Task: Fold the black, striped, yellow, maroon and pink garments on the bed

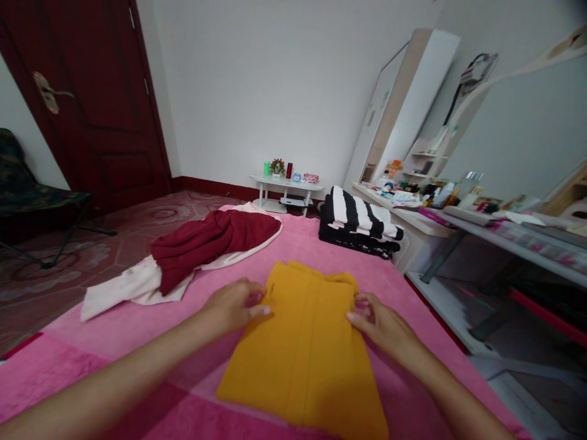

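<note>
Two edges of yellow garment (307,348) pinched, left hand (233,305) on one, right hand (383,327) opposite, open pink blanket (137,330) around.

Mustard-yellow garment (309,348), folded into a long flat panel, on pink bedcover (114,330)

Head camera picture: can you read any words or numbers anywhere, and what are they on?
No text here can be read.
Yellow garment: plain, no print.
Small items on the white side table: labels too small.
Bottles and boxes on the dresser: labels blurred.
Poster on the wall: too blurred.
</note>
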Available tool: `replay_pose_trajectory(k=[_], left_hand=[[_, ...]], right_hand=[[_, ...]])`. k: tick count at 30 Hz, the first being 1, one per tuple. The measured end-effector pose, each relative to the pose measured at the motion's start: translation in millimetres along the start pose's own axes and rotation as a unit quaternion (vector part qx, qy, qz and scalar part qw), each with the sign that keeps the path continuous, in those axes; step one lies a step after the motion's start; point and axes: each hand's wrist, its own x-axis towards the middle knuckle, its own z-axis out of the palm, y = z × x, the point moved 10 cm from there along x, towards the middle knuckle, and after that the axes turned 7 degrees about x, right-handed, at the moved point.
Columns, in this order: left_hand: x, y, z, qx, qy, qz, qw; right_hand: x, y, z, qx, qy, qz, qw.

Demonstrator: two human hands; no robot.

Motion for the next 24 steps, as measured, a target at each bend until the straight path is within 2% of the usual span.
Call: replay_pose_trajectory(k=[1,3,5,7,9,12,16,19,21,24], left_hand=[[14,7,-3.3,0.029,0.009,0.004,1.0],[41,20,-2.2,0.069,0.023,0.002,0.997],[61,27,9.3,0.081,0.023,-0.018,0.996],[72,27,26.4,0.082,0.016,-0.041,0.996],[75,23,39.6,0.079,0.023,-0.059,0.995],[72,17,46.9,0.083,0.05,-0.059,0.994],[68,25,42.7,0.074,0.083,-0.011,0.994],[63,40,38.1,0.044,0.089,0.035,0.994],[58,53,35.2,0.01,0.094,0.069,0.993],[50,67,30.7,-0.081,0.106,0.116,0.984]], right_hand=[[15,-1,-4,-0.016,0.005,0.006,1.0],[40,-4,1,-0.018,-0.017,0.013,1.0],[54,-7,14,-0.009,-0.025,0.007,1.0],[56,-8,22,-0.022,0.019,-0.003,1.0],[50,-11,26,-0.057,0.081,-0.018,0.995],[38,-23,28,-0.113,0.141,-0.055,0.982],[32,-38,28,-0.136,0.16,-0.084,0.974],[27,-45,26,-0.102,0.169,-0.105,0.975],[18,-57,23,-0.057,0.188,-0.17,0.966],[-2,-81,20,0.034,0.191,-0.309,0.931]])
